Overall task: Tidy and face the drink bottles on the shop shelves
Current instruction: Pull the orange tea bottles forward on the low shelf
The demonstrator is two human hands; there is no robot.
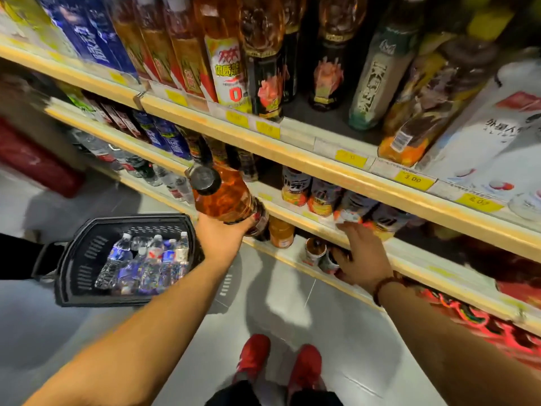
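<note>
The left hand (pixel 222 234) grips an amber bottle (pixel 222 197) by its base, held tilted in front of the middle shelf (pixel 292 213). The right hand (pixel 361 253) lies open, fingers spread on bottles (pixel 351 206) lying along that shelf's edge. A basket (pixel 87 259) of water bottles sits on the floor.

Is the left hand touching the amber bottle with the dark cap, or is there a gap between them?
Touching. The head view shows the left hand gripping the amber bottle from below, fingers wrapped around its lower body.
</note>
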